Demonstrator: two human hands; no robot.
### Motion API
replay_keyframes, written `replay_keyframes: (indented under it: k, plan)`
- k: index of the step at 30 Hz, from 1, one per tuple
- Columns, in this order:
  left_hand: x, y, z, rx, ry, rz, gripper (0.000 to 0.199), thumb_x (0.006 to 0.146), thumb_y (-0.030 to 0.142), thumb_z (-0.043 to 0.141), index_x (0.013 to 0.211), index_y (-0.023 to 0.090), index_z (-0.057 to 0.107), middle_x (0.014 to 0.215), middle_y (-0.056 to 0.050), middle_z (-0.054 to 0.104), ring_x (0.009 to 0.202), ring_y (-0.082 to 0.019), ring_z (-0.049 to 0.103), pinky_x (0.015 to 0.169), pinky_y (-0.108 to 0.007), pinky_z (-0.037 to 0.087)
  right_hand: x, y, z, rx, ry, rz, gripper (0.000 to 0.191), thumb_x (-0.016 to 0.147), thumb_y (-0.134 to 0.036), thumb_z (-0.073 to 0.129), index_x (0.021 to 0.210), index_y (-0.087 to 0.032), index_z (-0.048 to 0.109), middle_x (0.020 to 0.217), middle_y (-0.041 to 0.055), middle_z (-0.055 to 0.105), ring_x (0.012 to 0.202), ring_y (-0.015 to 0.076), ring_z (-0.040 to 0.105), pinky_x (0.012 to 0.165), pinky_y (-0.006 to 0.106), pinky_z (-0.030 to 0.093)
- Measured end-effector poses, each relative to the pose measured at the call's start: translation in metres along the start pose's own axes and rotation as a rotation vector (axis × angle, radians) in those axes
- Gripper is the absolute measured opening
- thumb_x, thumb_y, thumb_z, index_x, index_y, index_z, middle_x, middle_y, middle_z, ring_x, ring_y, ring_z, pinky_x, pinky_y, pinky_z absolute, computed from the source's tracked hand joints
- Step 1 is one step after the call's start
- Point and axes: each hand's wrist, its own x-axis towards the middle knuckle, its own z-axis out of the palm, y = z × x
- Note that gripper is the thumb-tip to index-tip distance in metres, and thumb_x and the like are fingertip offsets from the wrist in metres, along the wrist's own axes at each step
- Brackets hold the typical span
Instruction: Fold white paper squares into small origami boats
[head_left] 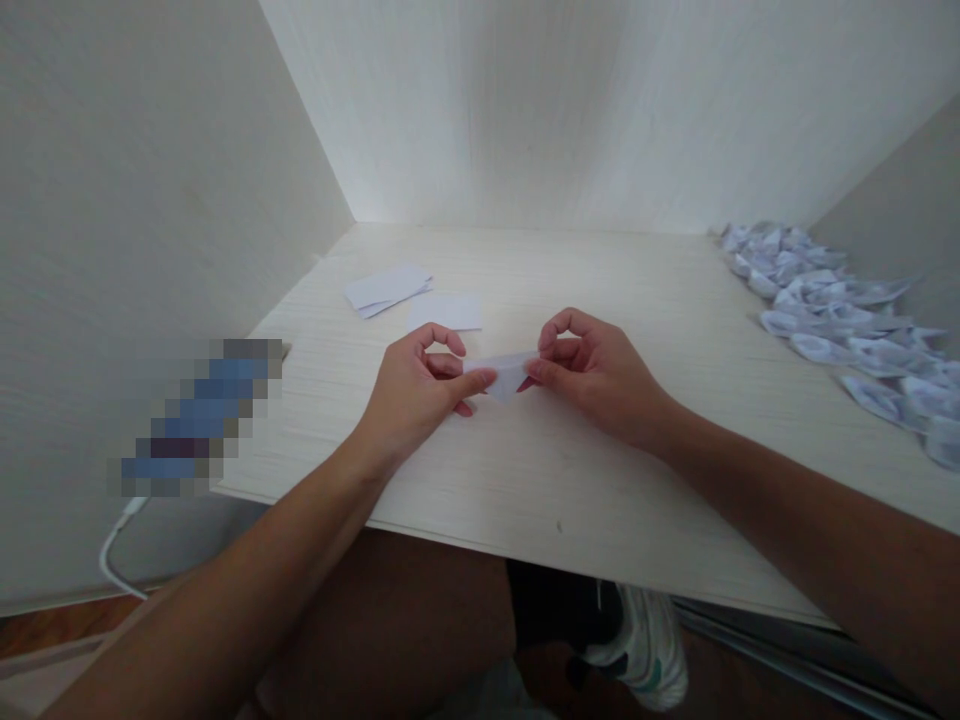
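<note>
Between my two hands is a small folded piece of white paper (pixel 505 379), held just above the table, its lower part coming to a point. My left hand (pixel 431 375) pinches its left end, with the thumb lying across the near side. At the right end, my right hand (pixel 581 365) grips the paper between thumb and fingers. Just beyond my left hand lies a flat white paper slip (pixel 454 311), and a few more paper slips (pixel 388 288) overlap to its left.
A long heap of folded white paper pieces (pixel 817 290) runs along the table's right side. At the left edge, a blurred-out device (pixel 202 415) with a white cable (pixel 109 545) leans by the wall. White walls enclose the pale table (pixel 600 500); a shoe (pixel 649 650) shows below.
</note>
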Motion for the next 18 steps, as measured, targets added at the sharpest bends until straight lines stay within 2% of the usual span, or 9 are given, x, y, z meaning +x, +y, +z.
replay_keyframes:
  k: [6,11,15,18]
  plan:
    - [0.0008,0.0034,-0.0018,-0.095,-0.016,-0.007,0.044,0.060,0.026,0.094,0.082,0.020,0.055,0.063,-0.003,0.075,0.058,-0.020,0.075,0.040,-0.019,0.053,0.0017,-0.0033,-0.0022,0.003,0.040,-0.015,0.029,0.078,-0.022,0.083,0.083,-0.023,0.054,0.073,0.0003,0.078,0.072,0.0172,0.077,0.067,0.029,0.057]
    - [0.0008,0.0054,-0.0054,-0.121,-0.039,-0.013,0.041,0.064,0.024,0.091,0.085,0.019,0.056,0.063,-0.003,0.076,0.063,-0.022,0.078,0.045,-0.021,0.059,0.0033,-0.0007,-0.0031,-0.020,0.049,-0.067,0.021,0.080,-0.026,0.083,0.079,-0.020,0.063,0.073,0.0006,0.074,0.069,0.0149,0.073,0.070,0.030,0.057]
    - [-0.0001,0.0026,-0.0066,-0.057,-0.022,0.100,0.033,0.073,0.026,0.089,0.082,0.019,0.057,0.064,-0.001,0.074,0.067,-0.022,0.079,0.046,-0.020,0.059,0.0049,0.0014,-0.0035,-0.134,0.114,-0.110,0.013,0.086,-0.026,0.077,0.079,-0.018,0.070,0.072,0.0015,0.073,0.067,0.0131,0.068,0.067,0.029,0.054]
    - [-0.0004,0.0006,-0.0063,-0.023,-0.025,0.182,0.023,0.076,0.025,0.087,0.088,0.017,0.068,0.068,0.001,0.074,0.068,-0.018,0.078,0.051,-0.020,0.062,0.0049,0.0008,-0.0023,-0.151,0.114,-0.081,0.009,0.086,-0.026,0.076,0.083,-0.018,0.074,0.073,0.0020,0.075,0.067,0.0129,0.067,0.068,0.029,0.053]
